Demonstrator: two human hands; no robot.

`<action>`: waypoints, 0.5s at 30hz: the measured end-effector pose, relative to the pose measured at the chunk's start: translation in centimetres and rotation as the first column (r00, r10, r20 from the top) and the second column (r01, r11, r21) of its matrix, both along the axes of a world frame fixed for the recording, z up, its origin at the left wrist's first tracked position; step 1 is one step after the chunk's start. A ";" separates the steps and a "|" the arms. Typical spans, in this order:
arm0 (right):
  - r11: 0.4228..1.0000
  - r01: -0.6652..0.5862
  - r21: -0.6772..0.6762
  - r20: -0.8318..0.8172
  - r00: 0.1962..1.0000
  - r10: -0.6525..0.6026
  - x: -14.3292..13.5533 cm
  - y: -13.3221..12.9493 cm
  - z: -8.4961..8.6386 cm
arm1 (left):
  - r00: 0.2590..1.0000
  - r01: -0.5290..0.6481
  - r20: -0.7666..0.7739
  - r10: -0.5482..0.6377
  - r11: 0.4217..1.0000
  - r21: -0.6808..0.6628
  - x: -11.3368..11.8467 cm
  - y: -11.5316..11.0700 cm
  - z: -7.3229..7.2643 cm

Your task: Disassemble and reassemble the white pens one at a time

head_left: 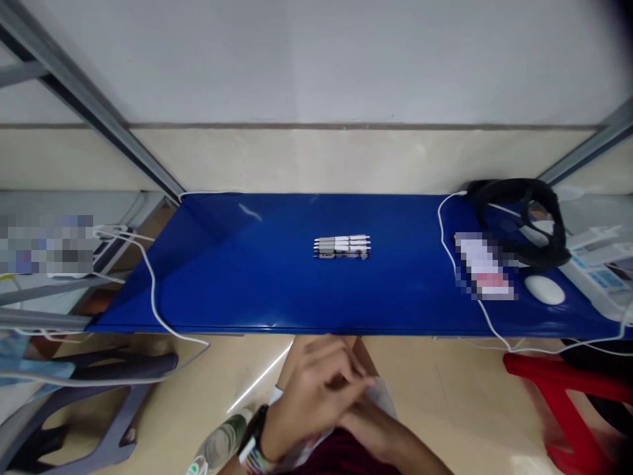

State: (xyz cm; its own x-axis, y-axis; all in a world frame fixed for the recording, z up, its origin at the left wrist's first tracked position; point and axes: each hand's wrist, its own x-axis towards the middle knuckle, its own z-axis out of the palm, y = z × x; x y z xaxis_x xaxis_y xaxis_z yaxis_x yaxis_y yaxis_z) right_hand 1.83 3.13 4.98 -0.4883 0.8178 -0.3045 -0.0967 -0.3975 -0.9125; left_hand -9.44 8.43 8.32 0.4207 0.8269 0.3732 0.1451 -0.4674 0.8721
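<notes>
Pens (342,246) lie side by side, central on the tabletop (237,284); handle at mid-barrel to preserve alignment. Left hand (304,399), right hand (360,414) overlap beyond the near edge; grip state indeterminable.

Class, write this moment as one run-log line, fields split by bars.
left hand: touching right hand, near table edge | pens: side by side on table | white mouse: table's right side

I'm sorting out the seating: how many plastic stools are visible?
2: a gray stool near the left end of the blue table, a red stool near its right end. Others may be hidden.
</notes>
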 end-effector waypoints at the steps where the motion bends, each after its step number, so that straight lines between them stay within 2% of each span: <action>1: 0.999 -0.003 -0.047 -0.039 0.999 0.001 2.3 1.0 0.9 | 0.997 -0.051 0.060 0.052 0.998 -0.032 -0.5 1.2 0.5; 3: 0.995 0.023 -0.100 -0.108 0.994 -0.034 6.1 3.1 2.8 | 0.981 -0.148 0.115 0.158 0.985 -0.091 -1.3 3.7 1.3; 5: 0.986 0.162 -0.048 -0.141 0.976 -0.167 8.8 5.3 4.4 | 0.950 -0.240 0.168 0.262 0.960 -0.143 -1.9 6.2 1.8; 6: 0.965 0.263 0.011 -0.138 0.956 -0.259 9.8 6.4 5.0 | 0.931 -0.275 0.195 0.307 0.945 -0.175 -2.1 7.5 1.8; 8: 0.873 0.473 0.115 -0.129 0.879 -0.459 11.6 8.7 5.6 | 0.928 -0.285 0.189 0.321 0.939 -0.194 -2.5 10.0 1.7; 9: 0.822 0.544 0.167 -0.112 0.839 -0.532 12.3 9.8 5.6 | 0.939 -0.277 0.150 0.309 0.940 -0.198 -2.7 11.2 1.5; 12: 0.679 0.674 0.291 -0.097 0.726 -0.681 14.2 12.9 4.5 | 0.920 -0.354 0.094 0.382 0.908 -0.223 -3.3 14.5 0.5; 15: 0.591 0.732 0.338 -0.069 0.646 -0.760 15.1 15.6 2.6 | 0.892 -0.374 0.130 0.434 0.867 -0.330 -3.5 17.2 -0.9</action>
State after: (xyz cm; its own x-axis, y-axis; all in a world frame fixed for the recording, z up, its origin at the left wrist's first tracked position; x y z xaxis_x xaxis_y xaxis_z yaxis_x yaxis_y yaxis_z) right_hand 16.96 18.69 7.56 0.3495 0.9366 0.0245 -0.1563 0.0841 -0.9841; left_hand -12.96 25.65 7.45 -0.0291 0.9910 0.1307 0.0810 -0.1280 0.9885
